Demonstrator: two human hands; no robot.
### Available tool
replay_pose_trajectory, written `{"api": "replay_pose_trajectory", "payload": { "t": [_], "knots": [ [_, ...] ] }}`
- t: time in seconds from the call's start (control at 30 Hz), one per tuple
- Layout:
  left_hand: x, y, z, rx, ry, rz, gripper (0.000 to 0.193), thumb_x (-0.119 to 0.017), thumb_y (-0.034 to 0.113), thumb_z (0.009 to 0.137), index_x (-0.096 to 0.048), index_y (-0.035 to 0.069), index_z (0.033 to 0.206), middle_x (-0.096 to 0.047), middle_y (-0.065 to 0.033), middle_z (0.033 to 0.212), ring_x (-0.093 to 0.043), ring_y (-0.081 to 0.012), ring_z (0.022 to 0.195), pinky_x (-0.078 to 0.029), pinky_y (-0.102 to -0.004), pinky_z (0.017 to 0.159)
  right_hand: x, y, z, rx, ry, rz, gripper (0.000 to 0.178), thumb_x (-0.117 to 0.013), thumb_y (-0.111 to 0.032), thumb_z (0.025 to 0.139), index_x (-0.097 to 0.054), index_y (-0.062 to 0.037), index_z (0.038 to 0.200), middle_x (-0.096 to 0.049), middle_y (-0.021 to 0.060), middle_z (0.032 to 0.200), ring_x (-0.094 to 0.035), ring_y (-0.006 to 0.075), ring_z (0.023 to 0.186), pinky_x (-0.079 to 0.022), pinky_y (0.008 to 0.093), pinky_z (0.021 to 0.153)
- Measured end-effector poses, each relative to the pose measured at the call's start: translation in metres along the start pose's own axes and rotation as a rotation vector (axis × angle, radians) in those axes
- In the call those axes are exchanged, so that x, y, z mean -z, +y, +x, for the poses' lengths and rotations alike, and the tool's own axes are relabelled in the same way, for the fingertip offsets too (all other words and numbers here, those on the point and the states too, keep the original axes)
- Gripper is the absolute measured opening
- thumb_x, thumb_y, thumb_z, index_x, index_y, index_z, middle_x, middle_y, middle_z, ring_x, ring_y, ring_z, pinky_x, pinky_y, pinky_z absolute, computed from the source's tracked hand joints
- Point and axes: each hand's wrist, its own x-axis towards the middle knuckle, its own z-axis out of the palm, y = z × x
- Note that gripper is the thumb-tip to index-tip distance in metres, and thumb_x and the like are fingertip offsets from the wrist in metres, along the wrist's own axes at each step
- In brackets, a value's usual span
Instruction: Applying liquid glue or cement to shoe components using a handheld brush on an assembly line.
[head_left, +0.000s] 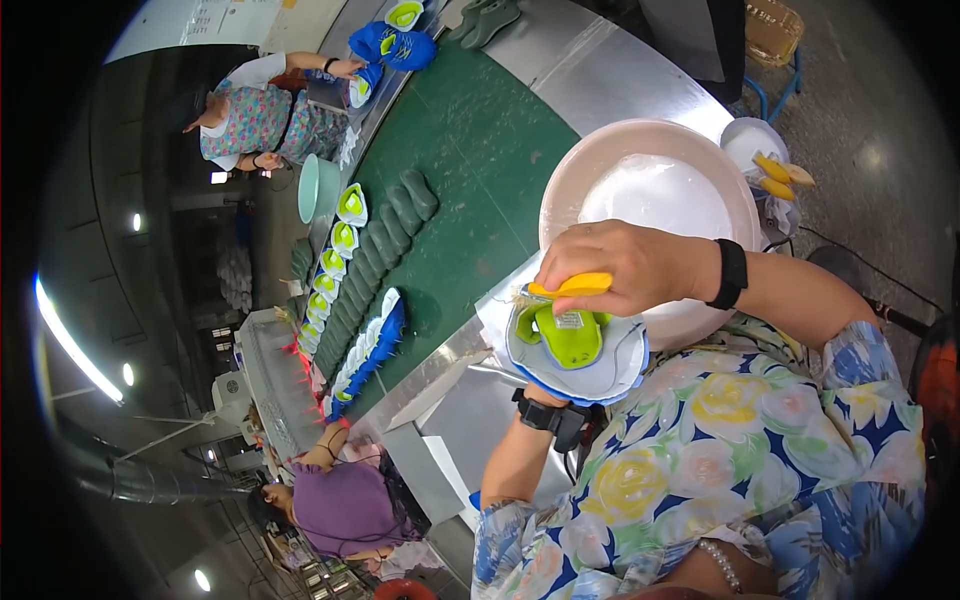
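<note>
My right hand [610, 262] is closed around a brush with a yellow handle [575, 286]. The brush's pale bristles [525, 298] are at the rim of a shoe upper [628, 358], which is white outside with a blue edge and a lime-green lining. From below, my left forearm [517, 455] reaches up to this upper, and the upper rests on my left hand. That hand's fingers are hidden behind it. Just beyond my right hand stands a large beige basin [562, 180] with white liquid [660, 195] inside.
A green conveyor belt [490, 150] carries rows of dark foot-shaped pieces [375, 245], lime-lined uppers [343, 237] and blue-and-white uppers [375, 345]. A small white bucket [745, 140] holds yellow-handled brushes [775, 180]. Two co-workers [255, 115] [345, 505] are across the belt, near a mint basin [318, 188].
</note>
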Motion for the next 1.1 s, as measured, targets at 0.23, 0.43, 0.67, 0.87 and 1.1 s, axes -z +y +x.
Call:
{"api": "replay_pose_trajectory", "payload": {
  "t": [0.23,0.43,0.67,0.87,1.1],
  "knots": [
    [-0.006,0.013,-0.001,-0.243,0.088,0.67,0.057,-0.058,0.041,0.096,-0.046,0.012,0.144,-0.054,-0.0107,0.142,-0.054,-0.0263,0.128,-0.043,-0.0416,0.107,0.02,0.01,-0.003,-0.305,-0.086,-0.188,0.021,-0.07,-0.017,0.088,-0.057,-0.001,0.089,-0.063,0.0178,0.081,-0.064,0.0376,0.076,-0.05,0.0421,0.07],
    [-0.019,0.048,0.008,-0.283,0.151,0.43,0.057,-0.058,0.04,0.097,-0.045,0.013,0.144,-0.055,-0.0112,0.14,-0.057,-0.0265,0.124,-0.048,-0.0427,0.103,0.043,0.008,-0.007,-0.627,-0.297,-0.21,0.021,-0.068,-0.018,0.087,-0.06,0.0015,0.088,-0.065,0.0189,0.079,-0.062,0.0388,0.069,-0.05,0.0422,0.067],
    [-0.023,0.051,0.015,-0.394,0.133,0.123,0.056,-0.057,0.043,0.097,-0.047,0.011,0.142,-0.06,-0.0121,0.134,-0.064,-0.0289,0.116,-0.054,-0.0469,0.098,0.027,0.008,-0.004,0.075,-0.071,-0.275,0.011,-0.066,-0.007,0.085,-0.058,-0.0033,0.091,-0.064,0.0127,0.089,-0.064,0.0318,0.083,-0.052,0.0391,0.075],
    [0.01,0.056,0.004,-0.386,0.079,-0.112,0.055,-0.055,0.043,0.096,-0.049,0.009,0.14,-0.057,-0.0156,0.138,-0.06,-0.0321,0.122,-0.052,-0.048,0.101,0.044,0.005,-0.017,-0.28,-0.303,-0.333,0.015,-0.072,-0.008,0.084,-0.061,-0.0044,0.094,-0.065,0.0113,0.091,-0.064,0.0313,0.085,-0.051,0.0394,0.077],
    [0.014,0.043,0.022,-0.467,0.246,0.047,0.036,-0.054,0.026,0.102,-0.053,0.009,0.133,-0.065,-0.0086,0.115,-0.068,-0.023,0.103,-0.058,-0.0423,0.09,0.027,0.029,0.014,-0.376,0.012,-0.298,0.022,-0.074,-0.018,0.085,-0.06,-0.0008,0.089,-0.066,0.0156,0.077,-0.066,0.0306,0.066,-0.05,0.0364,0.059]
  ]
}}
